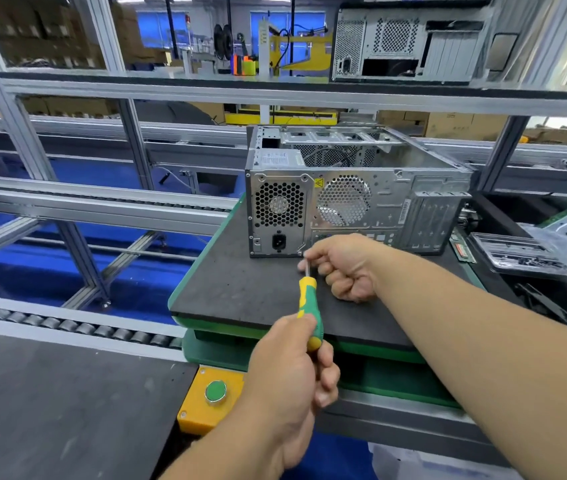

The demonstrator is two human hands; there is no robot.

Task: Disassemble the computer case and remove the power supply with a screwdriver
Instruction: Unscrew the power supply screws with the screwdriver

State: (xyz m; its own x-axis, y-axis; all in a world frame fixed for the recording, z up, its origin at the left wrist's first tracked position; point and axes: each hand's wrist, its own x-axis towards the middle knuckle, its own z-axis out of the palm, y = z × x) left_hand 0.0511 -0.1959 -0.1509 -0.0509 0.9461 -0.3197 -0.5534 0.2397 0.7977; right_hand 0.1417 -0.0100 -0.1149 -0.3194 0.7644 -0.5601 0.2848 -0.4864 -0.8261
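At the computer case (354,192) lower rear edge, left-hand fingers (323,372) grip screwdriver (306,306) — right-hand fingers (313,258) pinch shaft.

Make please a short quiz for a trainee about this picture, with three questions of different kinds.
1. True or false: the left hand grips the screwdriver by its handle.
2. What does the right hand pinch? A) shaft B) cable C) button
3. Fill in: the computer case lies with its open side facing ____.

Key: 1 true; 2 A; 3 up.
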